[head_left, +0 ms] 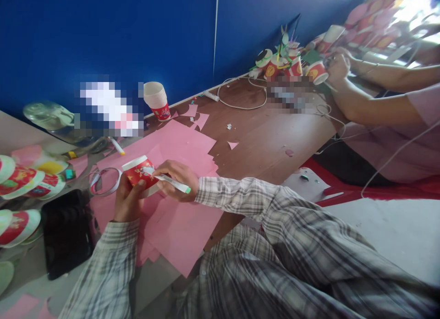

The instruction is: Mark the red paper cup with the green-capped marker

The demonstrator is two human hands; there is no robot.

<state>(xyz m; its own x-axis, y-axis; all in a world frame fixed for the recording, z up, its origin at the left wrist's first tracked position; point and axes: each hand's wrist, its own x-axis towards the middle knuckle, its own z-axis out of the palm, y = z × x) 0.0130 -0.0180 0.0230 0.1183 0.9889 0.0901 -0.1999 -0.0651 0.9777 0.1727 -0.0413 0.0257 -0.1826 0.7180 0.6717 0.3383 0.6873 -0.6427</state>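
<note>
A red paper cup [136, 170] with a white rim lies tilted on its side in my left hand [128, 200], whose fingers and thumb close round it. In my right hand [178, 179] is a white marker [175, 183] with a green end pointing away from the cup. The marker's other end meets the cup's printed side or is very close to it; whether it touches I cannot tell. Beneath both hands lie several pink paper sheets [185, 232]. Close to my left hand rests a roll of tape [105, 181], partly blurred.
A stack of paper cups [156, 101] stands by the blue wall [137, 30]. Decorated cups [30, 177] and a black tablet-like device [67, 232] are at left. Another person's hands [338, 69] hold a cup at far right, beside a white cable [240, 107] and paper scraps [233, 145].
</note>
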